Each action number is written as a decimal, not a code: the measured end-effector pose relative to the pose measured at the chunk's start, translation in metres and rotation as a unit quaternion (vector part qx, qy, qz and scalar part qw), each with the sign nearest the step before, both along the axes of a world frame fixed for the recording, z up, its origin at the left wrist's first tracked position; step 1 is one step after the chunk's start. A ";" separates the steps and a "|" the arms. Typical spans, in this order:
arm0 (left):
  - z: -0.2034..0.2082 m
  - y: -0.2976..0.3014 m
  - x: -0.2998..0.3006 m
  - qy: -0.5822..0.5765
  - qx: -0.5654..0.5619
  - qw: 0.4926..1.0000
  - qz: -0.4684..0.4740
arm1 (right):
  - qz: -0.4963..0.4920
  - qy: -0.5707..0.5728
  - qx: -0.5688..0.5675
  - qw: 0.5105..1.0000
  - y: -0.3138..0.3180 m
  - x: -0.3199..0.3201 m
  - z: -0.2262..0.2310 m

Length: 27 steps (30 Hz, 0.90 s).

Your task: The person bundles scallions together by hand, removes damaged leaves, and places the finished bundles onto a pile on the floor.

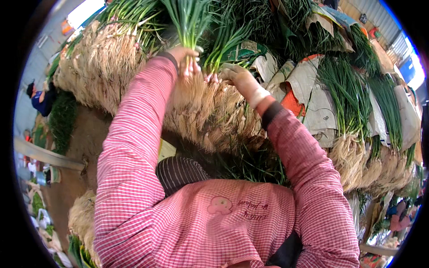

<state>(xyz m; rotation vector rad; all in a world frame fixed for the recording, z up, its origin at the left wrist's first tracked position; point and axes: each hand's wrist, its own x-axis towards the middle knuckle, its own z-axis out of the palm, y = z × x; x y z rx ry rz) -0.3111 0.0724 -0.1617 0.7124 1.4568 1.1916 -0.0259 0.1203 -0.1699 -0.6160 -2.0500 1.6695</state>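
My left hand (184,57) is closed around a bunch of spring onions (187,24), with the green leaves pointing up and away. Its pinkish-white bulbs show just below the fingers, and pale roots hang under them, blurred. To the right, my right hand (241,79) wears a pale glove, its fingers bent and apart with nothing visible between them. Those fingertips are beside a smaller cluster of spring onions (216,67) lying on the pile; whether they touch it I cannot tell. Beneath both hands spreads a thick bank of dry, straw-coloured roots (196,120).
More spring onions (89,58) are heaped at the far left, roots outward. On the right, bundles (344,102) lie between pale sacks (308,89). A metal rail (49,154) crosses the left side above the brown floor (89,129). Other people (42,99) appear near the edges.
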 end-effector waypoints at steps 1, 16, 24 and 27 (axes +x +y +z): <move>-0.006 0.010 0.019 0.039 0.014 0.999 -0.008 | -0.033 -0.013 0.002 0.999 0.018 -0.011 -0.010; 0.010 -0.044 0.139 -0.115 -0.107 0.986 0.060 | -0.025 -0.048 0.031 0.998 -0.017 0.007 -0.061; 0.009 -0.155 0.224 -0.220 0.146 0.946 -0.188 | -0.005 -0.032 0.007 0.999 -0.163 0.132 0.011; 0.049 -0.202 0.243 -0.253 0.111 0.946 -0.167 | 0.021 0.004 0.197 0.980 -0.194 0.137 0.012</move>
